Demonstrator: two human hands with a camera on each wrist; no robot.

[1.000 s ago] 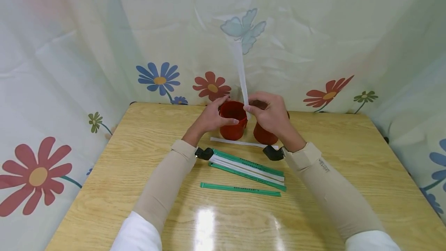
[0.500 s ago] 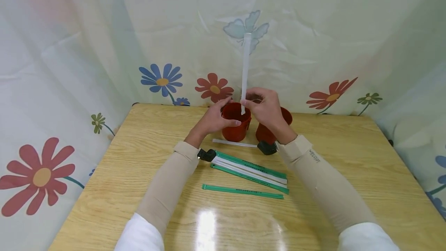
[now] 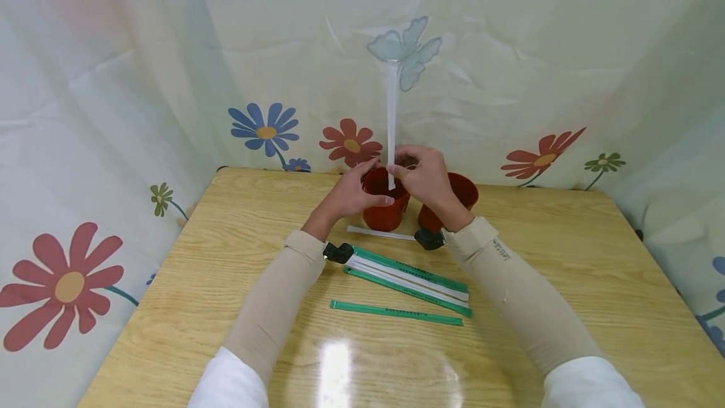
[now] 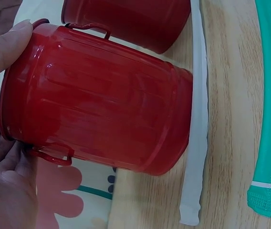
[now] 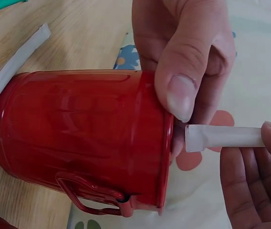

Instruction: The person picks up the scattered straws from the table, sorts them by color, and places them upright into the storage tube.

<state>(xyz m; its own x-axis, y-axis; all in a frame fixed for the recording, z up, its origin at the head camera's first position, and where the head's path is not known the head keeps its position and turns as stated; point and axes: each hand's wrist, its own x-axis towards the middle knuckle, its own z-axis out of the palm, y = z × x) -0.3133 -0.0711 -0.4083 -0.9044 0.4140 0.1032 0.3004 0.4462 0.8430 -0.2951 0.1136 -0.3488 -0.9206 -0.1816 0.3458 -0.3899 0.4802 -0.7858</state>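
My left hand (image 3: 345, 195) grips a red metal bucket (image 4: 107, 95) around its rim, thumb at the near side and fingers behind. The bucket stands upright near the table's back edge, with small looped handles on its sides. Between thumb and fingers, my right hand (image 3: 427, 178) pinches a long, thin white paper-wrapped straw (image 3: 391, 118) low down. The straw points almost straight up, and its crimped lower end (image 5: 195, 138) is right at the bucket's mouth.
A second red bucket (image 3: 463, 191) stands to the right, partly behind my right hand. One white wrapped straw (image 3: 379, 232) lies before the buckets. Closer are several white and green wrapped straws (image 3: 408, 279) and a separate green one (image 3: 396, 311). A flowered curtain (image 3: 283, 36) hangs behind.
My right hand has moved left with the white straw, from beside the bucket's right rim to over its mouth. The left hand keeps its grip on the bucket.
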